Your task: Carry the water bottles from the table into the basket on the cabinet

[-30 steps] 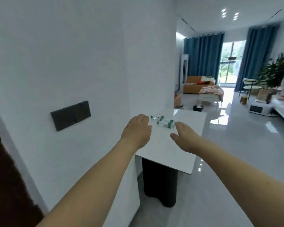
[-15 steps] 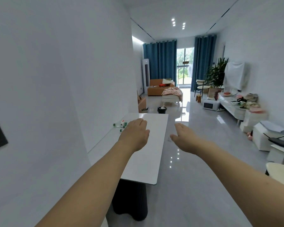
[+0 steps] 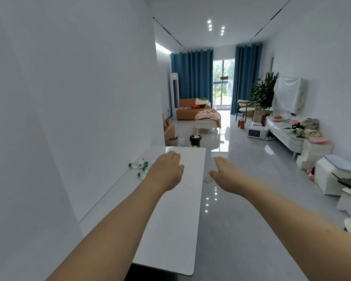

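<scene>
Both bare forearms reach forward over the near end of the white table (image 3: 176, 230), which runs along the left wall. The left hand (image 3: 166, 173) hangs palm down above the tabletop, fingers loosely spread, gripping nothing. The right hand (image 3: 228, 175), just past the table's right edge, is likewise open and empty. The bottles (image 3: 139, 164) lie on their sides by the wall, partly hidden behind the left hand. Farther off stand a sofa (image 3: 187, 111) and blue curtains (image 3: 192, 76).

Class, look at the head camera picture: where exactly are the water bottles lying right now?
The water bottles lie on their sides on the white table, near its far left edge by the wall, just left of the open left hand.
</scene>
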Action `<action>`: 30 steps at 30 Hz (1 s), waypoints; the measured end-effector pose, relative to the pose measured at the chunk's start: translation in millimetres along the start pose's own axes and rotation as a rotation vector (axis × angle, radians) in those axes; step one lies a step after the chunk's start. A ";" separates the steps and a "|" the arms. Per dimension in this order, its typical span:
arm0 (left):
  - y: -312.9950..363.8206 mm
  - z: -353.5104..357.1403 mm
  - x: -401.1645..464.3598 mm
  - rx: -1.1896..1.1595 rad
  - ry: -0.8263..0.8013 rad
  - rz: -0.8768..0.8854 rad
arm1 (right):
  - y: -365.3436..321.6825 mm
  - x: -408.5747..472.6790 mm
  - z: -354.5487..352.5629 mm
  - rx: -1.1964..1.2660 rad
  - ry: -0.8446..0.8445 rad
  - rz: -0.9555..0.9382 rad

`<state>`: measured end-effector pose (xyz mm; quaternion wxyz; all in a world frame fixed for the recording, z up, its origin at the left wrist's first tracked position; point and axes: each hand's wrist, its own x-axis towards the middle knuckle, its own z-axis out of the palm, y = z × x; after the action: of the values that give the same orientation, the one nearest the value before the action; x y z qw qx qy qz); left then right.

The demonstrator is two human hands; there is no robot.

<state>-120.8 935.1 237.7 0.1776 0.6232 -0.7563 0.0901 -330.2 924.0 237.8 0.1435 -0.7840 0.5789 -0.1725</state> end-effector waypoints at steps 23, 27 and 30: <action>26.6 138.2 345.8 0.104 0.004 0.068 | 199.5 304.1 -62.1 -0.026 0.009 0.036; 39.5 154.4 396.4 0.124 0.044 0.106 | 228.1 350.2 -73.0 -0.036 -0.002 0.016; 41.2 168.3 428.0 0.160 0.024 0.123 | 246.1 380.0 -73.3 -0.034 -0.022 0.007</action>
<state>-255.8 493.7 249.2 0.1305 0.5868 -0.7812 0.1686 -470.6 487.4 238.8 0.1369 -0.7862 0.5827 -0.1537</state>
